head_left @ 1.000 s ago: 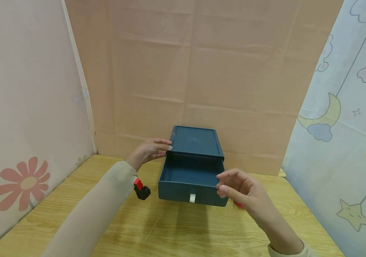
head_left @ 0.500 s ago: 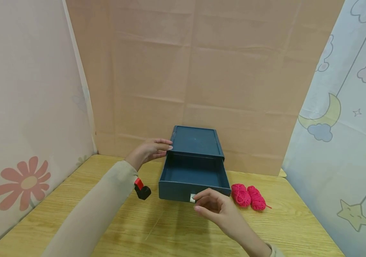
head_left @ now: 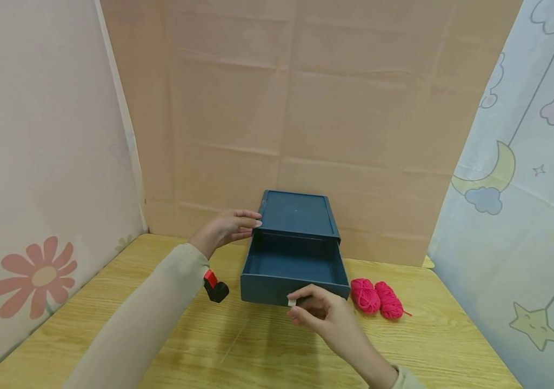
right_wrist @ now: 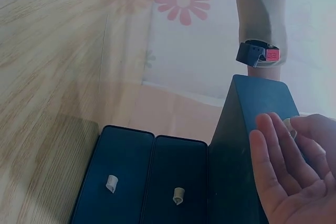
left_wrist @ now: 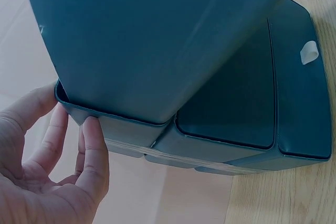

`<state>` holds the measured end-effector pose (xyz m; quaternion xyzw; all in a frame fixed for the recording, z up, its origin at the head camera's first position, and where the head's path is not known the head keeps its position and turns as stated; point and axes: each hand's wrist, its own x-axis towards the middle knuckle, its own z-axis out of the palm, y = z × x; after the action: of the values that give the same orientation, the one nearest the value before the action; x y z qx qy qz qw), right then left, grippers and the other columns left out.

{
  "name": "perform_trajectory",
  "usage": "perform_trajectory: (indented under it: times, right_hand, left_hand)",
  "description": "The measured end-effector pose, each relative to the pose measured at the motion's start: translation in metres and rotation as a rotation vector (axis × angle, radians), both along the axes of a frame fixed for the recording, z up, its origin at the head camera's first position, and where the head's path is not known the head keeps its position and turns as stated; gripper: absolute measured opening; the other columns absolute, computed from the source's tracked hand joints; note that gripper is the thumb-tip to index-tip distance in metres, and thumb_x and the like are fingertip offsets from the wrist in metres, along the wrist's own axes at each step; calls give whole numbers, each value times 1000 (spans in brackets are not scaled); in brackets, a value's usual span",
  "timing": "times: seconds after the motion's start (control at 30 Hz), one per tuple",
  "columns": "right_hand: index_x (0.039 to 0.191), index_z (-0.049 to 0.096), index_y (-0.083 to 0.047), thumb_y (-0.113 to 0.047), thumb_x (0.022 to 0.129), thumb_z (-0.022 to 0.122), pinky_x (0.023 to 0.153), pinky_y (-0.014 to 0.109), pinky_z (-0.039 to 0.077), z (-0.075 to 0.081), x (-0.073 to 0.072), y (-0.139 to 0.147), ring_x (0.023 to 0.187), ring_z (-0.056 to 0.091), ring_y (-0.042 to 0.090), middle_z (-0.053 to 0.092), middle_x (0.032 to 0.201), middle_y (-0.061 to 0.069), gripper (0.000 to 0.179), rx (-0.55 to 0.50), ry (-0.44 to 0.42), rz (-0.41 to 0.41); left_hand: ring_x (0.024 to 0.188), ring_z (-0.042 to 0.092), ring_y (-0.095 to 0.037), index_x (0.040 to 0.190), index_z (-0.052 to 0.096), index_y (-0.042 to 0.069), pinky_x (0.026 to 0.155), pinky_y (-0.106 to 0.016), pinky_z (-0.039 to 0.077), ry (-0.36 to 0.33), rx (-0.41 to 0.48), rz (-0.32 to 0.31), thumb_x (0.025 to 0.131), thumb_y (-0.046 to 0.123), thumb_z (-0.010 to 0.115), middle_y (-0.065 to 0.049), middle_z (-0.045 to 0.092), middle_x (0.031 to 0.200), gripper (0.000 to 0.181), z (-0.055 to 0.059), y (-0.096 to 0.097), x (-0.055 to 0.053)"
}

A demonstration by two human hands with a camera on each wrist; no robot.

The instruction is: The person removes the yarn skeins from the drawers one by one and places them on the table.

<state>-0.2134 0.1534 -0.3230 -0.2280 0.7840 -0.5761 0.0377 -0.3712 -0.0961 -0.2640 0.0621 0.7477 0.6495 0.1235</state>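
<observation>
A dark blue drawer cabinet stands at the back of the table, its top drawer pulled out and bare inside. My left hand reaches to the cabinet's left side, with fingertips touching the front rim and side wall in the left wrist view. At the drawer front, my right hand pinches the white pull tab between thumb and fingers. The right wrist view shows that hand at the tab, with two lower drawers pushed in beside it.
Two skeins of pink-red yarn lie on the wooden table, right of the drawer. A tan backdrop rises behind the cabinet. Printed panels flank the table on both sides.
My right hand has moved left from the drawer's right corner to the tab and now pinches it. This uncovered the yarn. The left hand and the drawer hardly moved.
</observation>
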Motion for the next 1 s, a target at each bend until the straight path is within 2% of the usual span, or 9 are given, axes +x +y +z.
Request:
perform_trajectory:
  times: [0.17, 0.4, 0.77, 1.0]
  right_hand:
    - [108, 62, -5, -21, 88, 63, 72, 30, 55, 0, -3, -3, 81, 67, 25, 68, 94, 14, 27, -28, 7, -6]
    - [108, 62, -5, -19, 88, 63, 71, 30, 56, 1, -13, -8, 80, 68, 24, 69, 93, 13, 24, -24, 52, -39]
    - [108, 63, -6, -14, 86, 65, 71, 29, 55, -4, -36, -15, 78, 68, 21, 69, 94, 14, 24, -27, 73, -133]
    - [107, 64, -5, -16, 86, 65, 71, 28, 55, -7, -56, -19, 82, 67, 29, 69, 94, 15, 23, -43, 130, -161]
  left_hand:
    - [109, 55, -22, 121, 60, 11, 96, -35, 44, -2, -10, -1, 85, 20, 68, -7, 54, 125, 38, 0, -2, -3]
    - [111, 54, -23, 122, 59, 11, 96, -35, 44, -1, -16, -10, 85, 20, 68, -8, 53, 126, 38, 1, -5, -6]
    - [112, 53, -24, 121, 59, 9, 99, -37, 41, -9, 14, -9, 86, 17, 67, -9, 52, 127, 37, 0, -8, -9]
    - [109, 55, -22, 120, 60, 10, 96, -34, 45, -3, -3, -12, 86, 18, 67, -8, 54, 124, 36, -3, -12, -12]
